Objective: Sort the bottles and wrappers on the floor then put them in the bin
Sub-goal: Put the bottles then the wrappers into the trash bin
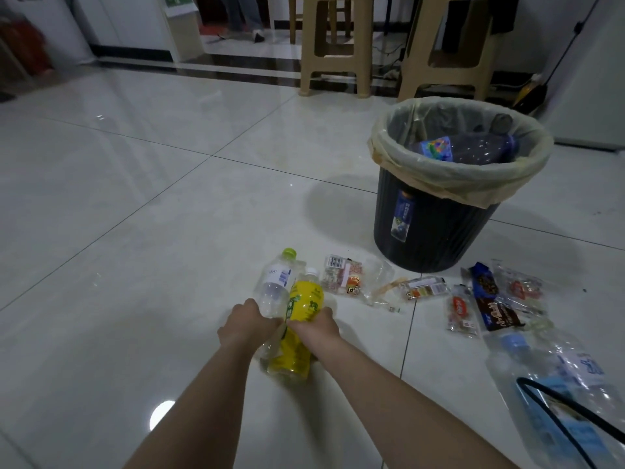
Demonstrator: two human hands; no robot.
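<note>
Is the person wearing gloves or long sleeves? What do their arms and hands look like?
No gloves and no sleeves in view. The left hand and the right hand are bare, and so are the left forearm and the right forearm, down to the picture's edge. No watch, ring or bracelet shows.

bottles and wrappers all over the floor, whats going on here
A person has two bottles side by side: the left hand grips the clear bottle with a green cap, and the right hand grips the yellow bottle. Several wrappers lie spread on the tiles near the black bin, and a large blue-capped bottle lies at lower right. The lined bin already holds a blue-labelled bottle.
</note>
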